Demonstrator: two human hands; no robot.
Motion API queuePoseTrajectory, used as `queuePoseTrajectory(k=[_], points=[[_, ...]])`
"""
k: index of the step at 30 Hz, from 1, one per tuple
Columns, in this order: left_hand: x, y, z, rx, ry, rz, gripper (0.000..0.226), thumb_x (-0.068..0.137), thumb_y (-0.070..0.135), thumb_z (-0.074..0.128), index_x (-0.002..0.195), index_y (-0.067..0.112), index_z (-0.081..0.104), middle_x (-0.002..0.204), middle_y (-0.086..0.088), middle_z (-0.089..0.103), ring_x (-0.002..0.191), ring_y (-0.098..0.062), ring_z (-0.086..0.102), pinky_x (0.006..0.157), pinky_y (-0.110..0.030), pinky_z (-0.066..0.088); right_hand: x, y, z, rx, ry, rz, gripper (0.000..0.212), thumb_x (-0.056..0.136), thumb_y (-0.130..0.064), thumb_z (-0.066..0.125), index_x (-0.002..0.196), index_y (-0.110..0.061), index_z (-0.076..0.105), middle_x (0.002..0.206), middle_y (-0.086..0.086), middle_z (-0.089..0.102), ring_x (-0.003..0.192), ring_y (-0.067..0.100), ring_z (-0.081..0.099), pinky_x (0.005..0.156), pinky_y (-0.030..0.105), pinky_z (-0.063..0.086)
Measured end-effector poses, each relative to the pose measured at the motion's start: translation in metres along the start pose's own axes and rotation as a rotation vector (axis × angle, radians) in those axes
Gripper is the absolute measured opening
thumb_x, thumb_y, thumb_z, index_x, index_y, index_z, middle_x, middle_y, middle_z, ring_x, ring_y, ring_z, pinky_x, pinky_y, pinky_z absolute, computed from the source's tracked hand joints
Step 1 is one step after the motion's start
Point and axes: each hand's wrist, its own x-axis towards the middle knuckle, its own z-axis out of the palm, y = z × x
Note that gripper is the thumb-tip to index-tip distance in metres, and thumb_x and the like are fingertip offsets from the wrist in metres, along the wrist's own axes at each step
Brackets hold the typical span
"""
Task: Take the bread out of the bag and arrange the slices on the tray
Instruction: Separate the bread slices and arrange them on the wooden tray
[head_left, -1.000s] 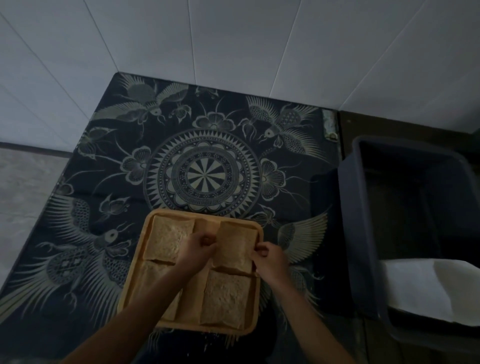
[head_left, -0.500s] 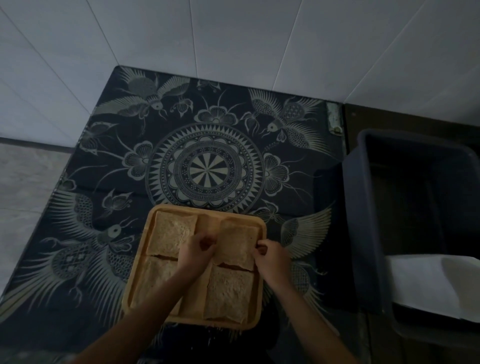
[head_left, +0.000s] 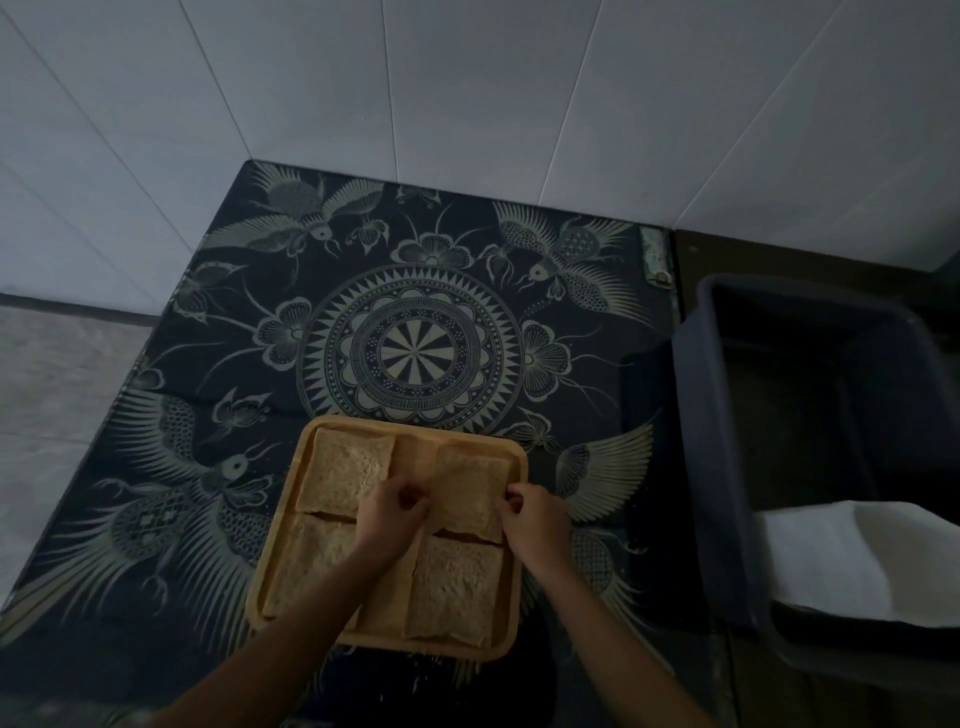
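Note:
A square wooden tray (head_left: 415, 429) lies on the patterned cloth near the front edge. Several brown bread slices lie flat in it, two by two. My left hand (head_left: 394, 514) pinches the left edge of the far right slice (head_left: 470, 488), and my right hand (head_left: 530, 517) pinches its right edge. The far left slice (head_left: 348, 475) and the near right slice (head_left: 453, 590) lie untouched. My left forearm covers much of the near left slice (head_left: 306, 564). No bread bag can be made out for certain.
The dark cloth (head_left: 410, 312) with a mandala and bird print covers the table, which stands against a white tiled wall. A dark plastic bin (head_left: 727, 467) stands at the right, with a white sheet or bag (head_left: 857, 556) draped in its near part.
Both hands stay on the far right slice and barely shift. The view has tilted a little, so the tray sits slightly lower in frame.

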Motion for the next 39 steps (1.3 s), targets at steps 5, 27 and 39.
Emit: queuePoseTrajectory(k=[5,27,39], points=[[-0.001,-0.001,-0.002,0.019,-0.004,-0.006,0.013,0.085,0.015,0.075,0.097,0.019,0.075,0.080,0.015,0.067,0.077,0.007,0.059,0.065,-0.006,0.038,0.001,-0.001,-0.003,0.008,-0.040,-0.012,0.021,0.096,-0.024,0.066,0.112,-0.013,0.076,0.101,0.003,0.078,0.093,0.018,0.073,0.080,0.033,0.059],[-0.024,-0.005,-0.013,0.041,-0.202,-0.070,0.023,0.084,0.022,0.073,0.106,0.026,0.066,0.093,0.012,0.066,0.088,-0.002,0.061,0.068,-0.017,0.043,-0.033,0.011,0.003,0.102,-0.101,-0.005,0.027,0.094,-0.041,0.068,0.109,-0.019,0.069,0.081,-0.015,0.061,0.073,0.001,0.059,0.067,0.026,0.051],[-0.036,-0.011,-0.008,-0.002,-0.169,-0.081,0.025,0.084,0.029,0.072,0.107,0.021,0.071,0.099,0.006,0.071,0.094,-0.010,0.065,0.073,-0.024,0.045,-0.049,0.017,0.011,0.214,-0.128,0.073,0.039,0.087,-0.032,0.075,0.122,-0.019,0.064,0.088,-0.017,0.059,0.080,-0.002,0.058,0.064,0.017,0.047]])
